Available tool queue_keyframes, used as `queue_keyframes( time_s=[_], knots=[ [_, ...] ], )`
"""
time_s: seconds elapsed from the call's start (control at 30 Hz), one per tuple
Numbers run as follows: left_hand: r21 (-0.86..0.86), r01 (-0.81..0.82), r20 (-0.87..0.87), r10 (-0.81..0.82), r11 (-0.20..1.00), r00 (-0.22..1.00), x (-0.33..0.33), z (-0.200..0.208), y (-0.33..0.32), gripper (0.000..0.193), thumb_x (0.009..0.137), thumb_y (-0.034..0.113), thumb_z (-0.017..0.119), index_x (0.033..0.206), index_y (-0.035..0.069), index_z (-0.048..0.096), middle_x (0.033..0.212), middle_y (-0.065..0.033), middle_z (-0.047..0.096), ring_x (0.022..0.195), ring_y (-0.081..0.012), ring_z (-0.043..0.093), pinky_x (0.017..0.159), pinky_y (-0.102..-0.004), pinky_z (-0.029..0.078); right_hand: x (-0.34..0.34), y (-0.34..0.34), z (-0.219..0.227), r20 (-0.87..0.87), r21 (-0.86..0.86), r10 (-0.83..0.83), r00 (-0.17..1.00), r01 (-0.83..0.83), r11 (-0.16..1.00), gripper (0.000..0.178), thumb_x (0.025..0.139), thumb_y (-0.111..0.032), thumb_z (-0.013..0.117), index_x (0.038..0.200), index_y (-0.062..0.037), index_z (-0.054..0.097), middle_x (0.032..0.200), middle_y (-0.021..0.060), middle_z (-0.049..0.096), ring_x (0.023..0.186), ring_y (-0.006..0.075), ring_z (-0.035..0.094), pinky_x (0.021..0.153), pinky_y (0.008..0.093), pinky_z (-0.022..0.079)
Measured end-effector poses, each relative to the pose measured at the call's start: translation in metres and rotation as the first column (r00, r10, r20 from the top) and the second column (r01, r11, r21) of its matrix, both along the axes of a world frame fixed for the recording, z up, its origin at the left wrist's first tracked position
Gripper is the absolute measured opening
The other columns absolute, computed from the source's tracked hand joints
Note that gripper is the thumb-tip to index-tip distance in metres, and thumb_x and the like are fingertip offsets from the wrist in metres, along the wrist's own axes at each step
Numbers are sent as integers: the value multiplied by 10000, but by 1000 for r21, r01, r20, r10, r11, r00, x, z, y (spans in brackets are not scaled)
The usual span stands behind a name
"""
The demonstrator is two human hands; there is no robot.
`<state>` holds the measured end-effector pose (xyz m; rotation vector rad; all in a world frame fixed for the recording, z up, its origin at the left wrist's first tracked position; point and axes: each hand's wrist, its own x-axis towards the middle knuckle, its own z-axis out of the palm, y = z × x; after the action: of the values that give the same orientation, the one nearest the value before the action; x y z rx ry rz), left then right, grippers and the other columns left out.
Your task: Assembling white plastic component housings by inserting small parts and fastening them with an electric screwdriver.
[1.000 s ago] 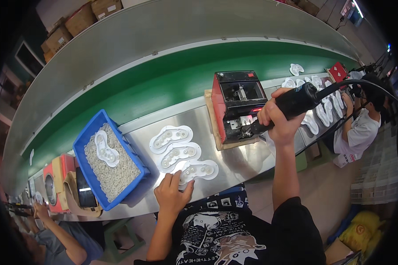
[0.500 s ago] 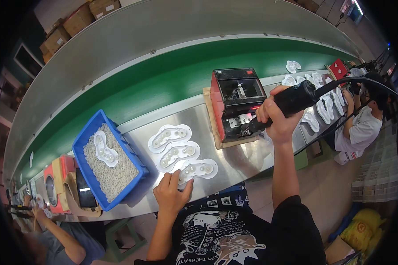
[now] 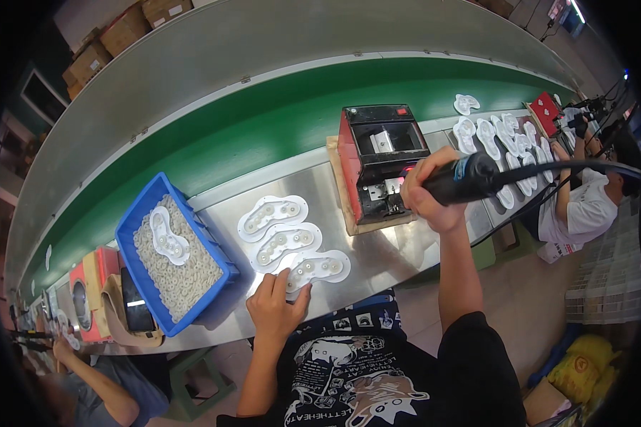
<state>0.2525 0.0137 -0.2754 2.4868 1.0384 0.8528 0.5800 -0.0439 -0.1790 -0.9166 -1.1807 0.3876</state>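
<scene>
My right hand (image 3: pixel 434 199) is wrapped round a black electric screwdriver (image 3: pixel 471 178), its cable running off to the right. The screwdriver's front end is hidden by the hand, close to the front of a red-and-black screw feeder (image 3: pixel 386 165). My left hand (image 3: pixel 274 309) grips the near left end of a curved white plastic housing (image 3: pixel 327 266) between thumb and fingers as it lies on the metal bench. Small round pale pieces sit inside this housing. Just beyond it lie a second white housing (image 3: pixel 286 244) and a third (image 3: pixel 272 215), both with similar round pieces.
Left of the housings stands a blue bin (image 3: pixel 221 281) of small pale rings, with another white housing (image 3: pixel 169 238) on top. More white parts (image 3: pixel 488 135) lie on the bench at right, near a co-worker (image 3: pixel 584 199). Another person (image 3: pixel 103 388) works at far left.
My right hand and the screwdriver have shifted slightly left and down, and the tool has tilted. A tray in the feeder's top looks moved. My left hand stays on the nearest housing.
</scene>
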Motion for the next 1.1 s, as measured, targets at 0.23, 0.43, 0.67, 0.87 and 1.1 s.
queue_keyframes(
  time_s=[0.23,0.43,0.67,0.87,1.1],
  knots=[
    [8,-2,2,2,1000,1000,-2,-1,-1,435,745,299,868,1058,33,724,821,-99,628,639,-289,644,550,-394,489,-3,-1,5,108,-74,31,994,-23,997,322,820,46,681,1055,-29,475,692,68,545,538,138,533,514,301,482],
    [21,4,2,-4,1000,1000,-2,-1,-1,439,747,310,866,1062,40,724,827,-97,627,635,-288,643,545,-398,488,18,7,26,320,127,368,873,-424,896,270,725,-51,784,929,30,628,554,55,591,422,186,563,438,298,501],
    [14,-1,-28,1,1000,1000,0,0,-2,443,744,315,869,1064,43,728,826,-97,629,638,-289,646,543,-397,488,24,3,25,229,223,391,892,-439,870,299,727,-21,758,985,45,621,556,56,594,413,178,562,444,302,518],
    [6,-17,-32,17,1000,999,2,-1,-1,449,743,316,873,1064,36,732,807,-102,622,644,-296,648,552,-398,494,15,0,13,59,94,271,961,-276,957,288,782,16,722,1006,1,544,617,60,535,466,161,506,458,299,441],
    [22,-10,-22,11,1000,1000,2,-1,-1,442,748,318,867,1063,39,733,814,-98,629,648,-293,651,548,-393,498,-6,4,10,23,-121,-116,993,118,986,259,841,66,658,1030,-4,494,672,56,550,509,111,512,483,279,436]
  ],
)
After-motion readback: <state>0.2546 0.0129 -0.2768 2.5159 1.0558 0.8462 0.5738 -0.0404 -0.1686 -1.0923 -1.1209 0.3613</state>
